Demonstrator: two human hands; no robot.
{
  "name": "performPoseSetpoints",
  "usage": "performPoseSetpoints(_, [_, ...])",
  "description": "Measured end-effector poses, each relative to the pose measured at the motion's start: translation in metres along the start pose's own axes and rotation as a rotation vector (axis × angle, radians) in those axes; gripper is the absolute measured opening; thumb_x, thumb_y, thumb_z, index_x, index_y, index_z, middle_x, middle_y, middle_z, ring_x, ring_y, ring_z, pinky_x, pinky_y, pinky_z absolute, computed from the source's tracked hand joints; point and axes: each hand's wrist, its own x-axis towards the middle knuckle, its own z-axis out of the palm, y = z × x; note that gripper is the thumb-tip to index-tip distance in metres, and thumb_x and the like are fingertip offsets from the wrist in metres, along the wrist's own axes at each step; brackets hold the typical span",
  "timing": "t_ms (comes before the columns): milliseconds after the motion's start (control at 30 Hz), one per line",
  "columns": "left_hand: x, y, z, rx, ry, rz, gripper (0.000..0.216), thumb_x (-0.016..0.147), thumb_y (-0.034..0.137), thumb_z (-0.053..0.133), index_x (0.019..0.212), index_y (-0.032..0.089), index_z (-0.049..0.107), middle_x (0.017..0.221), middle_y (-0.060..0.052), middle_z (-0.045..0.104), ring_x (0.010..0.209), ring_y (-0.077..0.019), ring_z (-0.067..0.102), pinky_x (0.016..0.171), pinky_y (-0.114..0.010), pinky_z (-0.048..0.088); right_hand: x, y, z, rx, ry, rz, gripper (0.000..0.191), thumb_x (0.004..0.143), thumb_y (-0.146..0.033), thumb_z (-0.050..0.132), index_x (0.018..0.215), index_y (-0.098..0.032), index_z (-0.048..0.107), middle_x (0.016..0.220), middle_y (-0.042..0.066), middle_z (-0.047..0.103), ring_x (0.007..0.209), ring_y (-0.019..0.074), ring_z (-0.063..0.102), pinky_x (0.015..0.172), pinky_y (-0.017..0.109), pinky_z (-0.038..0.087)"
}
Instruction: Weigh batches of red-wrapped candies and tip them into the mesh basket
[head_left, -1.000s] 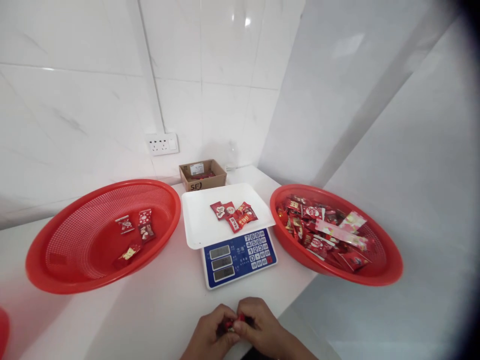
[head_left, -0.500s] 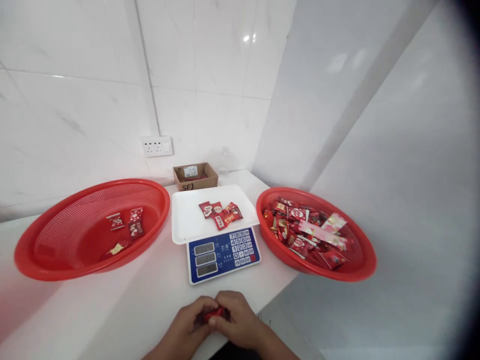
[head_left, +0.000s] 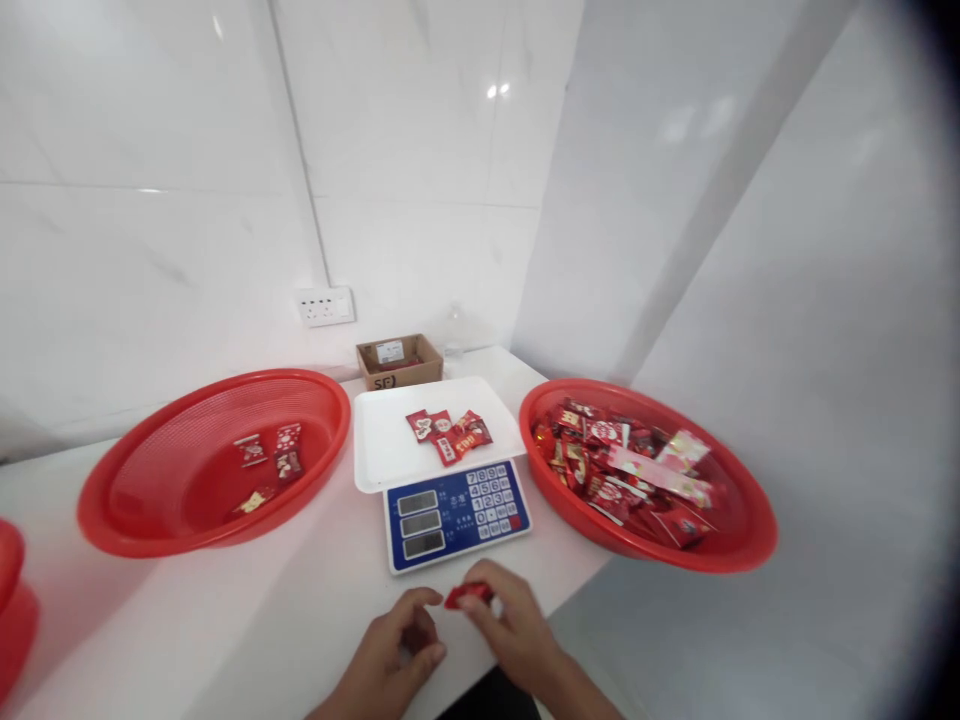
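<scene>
Between the thumb and fingers of my right hand is a small red wrapped candy. My left hand is beside it with fingers curled but apart, and nothing shows in them. Both hands are over the near table edge, just below the blue and white digital scale. On the scale's white tray lie several red wrapped candies. To the right, a red basket holds a heap of red and pink packets. The left red basket has several packets at its right side.
A small cardboard box stands behind the scale, near a clear plastic bottle. Part of another red container shows at the left edge. A wall socket is above the table. Walls close off the back and right.
My hands have drawn apart. The red candy, earlier between both hands, is now in my right hand only, and my left hand has let go. The view has shifted slightly left.
</scene>
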Motion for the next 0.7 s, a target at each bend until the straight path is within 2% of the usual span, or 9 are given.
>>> performPoseSetpoints(67, [0.000, -0.003, 0.000, 0.002, -0.017, 0.002, 0.033, 0.079, 0.029, 0.054, 0.111, 0.021, 0.049, 0.078, -0.001, 0.060, 0.069, -0.0137, 0.056, 0.067, -0.025, 0.044, 0.008, -0.001, -0.030, -0.063, 0.190, -0.067, 0.024, 0.085, -0.039, 0.045, 0.082, -0.021, 0.061, 0.076, 0.005, 0.063, 0.069, 0.0165, 0.058, 0.060, 0.026, 0.045])
performPoseSetpoints(133, [0.001, -0.006, 0.000, 0.010, -0.042, 0.005, 0.032, 0.079, 0.028, 0.055, 0.110, 0.021, 0.049, 0.079, -0.001, 0.060, 0.070, -0.0132, 0.055, 0.067, -0.024, 0.044, 0.019, 0.004, -0.064, -0.182, 0.483, -0.049, 0.023, 0.083, -0.041, 0.050, 0.092, -0.022, 0.059, 0.085, 0.007, 0.064, 0.073, 0.0188, 0.059, 0.062, 0.028, 0.047])
performPoseSetpoints(200, [0.001, -0.009, 0.001, 0.020, -0.061, 0.011, 0.033, 0.078, 0.027, 0.056, 0.109, 0.021, 0.051, 0.079, -0.001, 0.061, 0.070, -0.0129, 0.056, 0.068, -0.023, 0.045, 0.033, 0.011, -0.096, -0.324, 0.686, -0.038, 0.028, 0.081, -0.044, 0.053, 0.095, -0.020, 0.059, 0.093, 0.009, 0.063, 0.082, 0.0221, 0.059, 0.072, 0.035, 0.047])
performPoseSetpoints(267, [0.002, -0.012, 0.002, 0.029, -0.075, 0.006, 0.033, 0.077, 0.027, 0.057, 0.109, 0.021, 0.053, 0.078, -0.001, 0.062, 0.069, -0.0129, 0.057, 0.066, -0.023, 0.045, 0.046, 0.018, -0.121, -0.516, 0.777, -0.069, 0.034, 0.081, -0.048, 0.051, 0.096, -0.019, 0.060, 0.094, 0.011, 0.062, 0.089, 0.0259, 0.058, 0.080, 0.042, 0.045])
performPoseSetpoints(400, [0.000, -0.010, -0.005, 0.136, -0.005, 0.030, 0.030, 0.078, 0.028, 0.055, 0.108, 0.022, 0.057, 0.085, -0.004, 0.066, 0.073, -0.0146, 0.060, 0.070, -0.024, 0.048, 0.059, 0.023, -0.140, -0.788, 0.791, -0.174, 0.053, 0.084, -0.056, 0.040, 0.105, -0.012, 0.061, 0.108, 0.019, 0.058, 0.108, 0.0339, 0.050, 0.091, 0.053, 0.038])
performPoseSetpoints(467, [-0.002, -0.004, -0.015, 0.233, 0.141, 0.075, 0.026, 0.081, 0.029, 0.052, 0.106, 0.024, 0.058, 0.088, -0.005, 0.066, 0.078, -0.0157, 0.061, 0.074, -0.025, 0.048, 0.056, 0.020, -0.130, -0.774, 0.814, -0.189, 0.051, 0.085, -0.052, 0.041, 0.107, -0.010, 0.061, 0.113, 0.021, 0.056, 0.111, 0.0343, 0.049, 0.093, 0.053, 0.037])
performPoseSetpoints(567, [-0.004, 0.010, -0.041, 0.415, 0.423, 0.126, 0.022, 0.085, 0.029, 0.048, 0.103, 0.025, 0.059, 0.094, -0.006, 0.066, 0.086, -0.0180, 0.061, 0.078, -0.028, 0.049, 0.042, 0.016, -0.096, -0.610, 0.754, -0.276, 0.030, 0.086, -0.036, 0.047, 0.101, -0.015, 0.062, 0.100, 0.015, 0.063, 0.097, 0.0269, 0.058, 0.086, 0.043, 0.045])
performPoseSetpoints(633, [-0.003, 0.020, -0.062, 0.576, 0.594, 0.181, 0.022, 0.084, 0.028, 0.048, 0.103, 0.024, 0.059, 0.098, -0.008, 0.065, 0.093, -0.0207, 0.060, 0.082, -0.032, 0.048, 0.029, 0.016, -0.067, -0.489, 0.534, -0.390, 0.018, 0.085, -0.030, 0.050, 0.096, -0.020, 0.062, 0.088, 0.010, 0.067, 0.083, 0.0213, 0.063, 0.074, 0.033, 0.050])
performPoseSetpoints(700, [0.001, 0.029, -0.082, 0.717, 0.706, 0.246, 0.022, 0.084, 0.027, 0.049, 0.102, 0.022, 0.059, 0.099, -0.009, 0.065, 0.096, -0.0225, 0.058, 0.085, -0.035, 0.047, 0.017, 0.018, -0.038, -0.351, 0.250, -0.376, 0.016, 0.085, -0.024, 0.050, 0.096, -0.022, 0.061, 0.084, 0.007, 0.069, 0.075, 0.0182, 0.065, 0.066, 0.027, 0.051])
